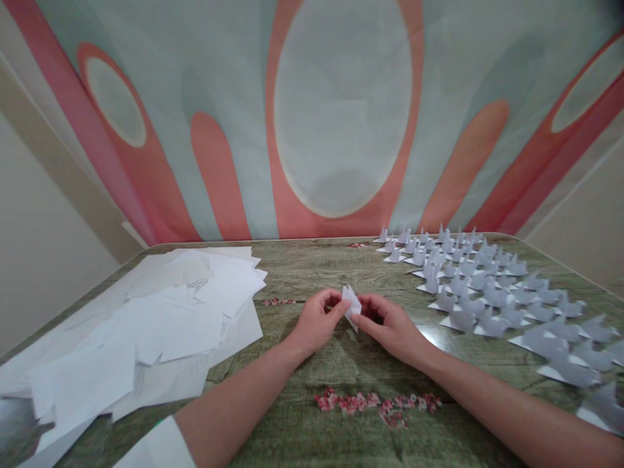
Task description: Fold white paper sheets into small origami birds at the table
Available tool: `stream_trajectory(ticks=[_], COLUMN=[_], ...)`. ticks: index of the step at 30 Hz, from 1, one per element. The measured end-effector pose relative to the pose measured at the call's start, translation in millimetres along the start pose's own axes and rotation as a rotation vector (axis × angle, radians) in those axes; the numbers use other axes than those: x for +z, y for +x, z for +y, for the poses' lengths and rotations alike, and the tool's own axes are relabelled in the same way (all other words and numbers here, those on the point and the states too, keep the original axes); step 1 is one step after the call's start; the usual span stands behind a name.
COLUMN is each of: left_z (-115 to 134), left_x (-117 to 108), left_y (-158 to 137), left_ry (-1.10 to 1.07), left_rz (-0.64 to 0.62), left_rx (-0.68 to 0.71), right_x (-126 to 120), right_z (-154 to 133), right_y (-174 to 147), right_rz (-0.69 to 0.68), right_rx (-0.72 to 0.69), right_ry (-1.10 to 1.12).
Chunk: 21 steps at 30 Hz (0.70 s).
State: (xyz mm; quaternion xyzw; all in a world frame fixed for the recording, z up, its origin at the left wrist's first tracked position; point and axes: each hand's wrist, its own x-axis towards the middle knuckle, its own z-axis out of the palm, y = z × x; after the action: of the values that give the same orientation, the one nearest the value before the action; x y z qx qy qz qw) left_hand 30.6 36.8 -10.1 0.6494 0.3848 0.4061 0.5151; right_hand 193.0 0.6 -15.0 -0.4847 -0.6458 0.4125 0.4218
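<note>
A small folded piece of white paper [351, 308], kite-shaped with a split upper point, is held between both hands just above the middle of the table. My left hand [320, 320] pinches its left edge with thumb and fingers. On its right side, the thumb and fingers of my right hand [389, 325] grip the lower part. The fingers behind the paper are partly hidden.
Loose white paper sheets [180, 312] lie in a spread pile on the left. Rows of folded white paper birds [492, 292] stand on the right. The wood-patterned table [283, 416] has printed pink flowers and meets a patterned backdrop [341, 224] at its far edge.
</note>
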Motion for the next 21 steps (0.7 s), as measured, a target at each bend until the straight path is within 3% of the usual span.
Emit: stream_trajectory(ticks=[21], left_z=[0.4], left_x=[-0.7], left_y=[-0.6], left_ry=[-0.046], left_rz=[0.012], left_rx=[0.052], right_x=[0.7], right_z=[-5.5], right_y=[1.1], right_rz=[-0.066], right_rx=[-0.008], right_ry=[-0.095])
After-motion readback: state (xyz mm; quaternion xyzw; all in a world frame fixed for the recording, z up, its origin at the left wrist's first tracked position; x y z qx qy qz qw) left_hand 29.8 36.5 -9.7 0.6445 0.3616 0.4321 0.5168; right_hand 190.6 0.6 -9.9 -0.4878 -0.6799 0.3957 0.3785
